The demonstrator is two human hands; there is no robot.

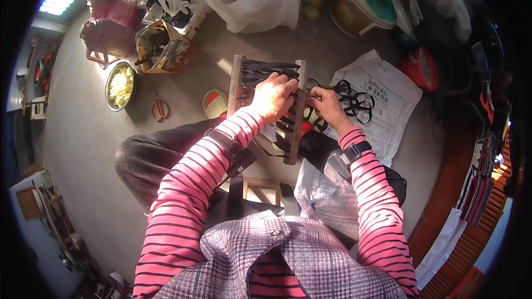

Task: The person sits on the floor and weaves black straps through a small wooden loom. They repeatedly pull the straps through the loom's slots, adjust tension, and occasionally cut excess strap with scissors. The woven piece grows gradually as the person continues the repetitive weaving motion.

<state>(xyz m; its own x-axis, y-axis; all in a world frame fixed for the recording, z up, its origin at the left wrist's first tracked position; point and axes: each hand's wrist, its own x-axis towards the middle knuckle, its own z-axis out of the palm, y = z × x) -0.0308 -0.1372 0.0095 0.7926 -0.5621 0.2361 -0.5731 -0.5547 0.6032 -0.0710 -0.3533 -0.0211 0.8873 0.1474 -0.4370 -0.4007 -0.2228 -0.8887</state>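
Between my knees stands a small wooden frame (300, 72), like a folding stool's, with dark straps (260, 70) wound across between its two rails. My left hand (272, 98) lies over these straps near the right rail, its fingers curled down and closed on a strap; its fingertips are partly hidden. Just outside the right rail, my right hand (328, 105) pinches a black strap between thumb and fingers. From there, loose loops of black strap (357, 102) spill onto a white printed sack (390, 105) on the floor.
Red-handled scissors (160, 109) and a bowl of pale chopped food (121, 87) are on the floor at the left. Beyond them stands an open bag (160, 50). A white plastic bag (260, 5) and a lidded bucket (360, 11) stand at the far side.
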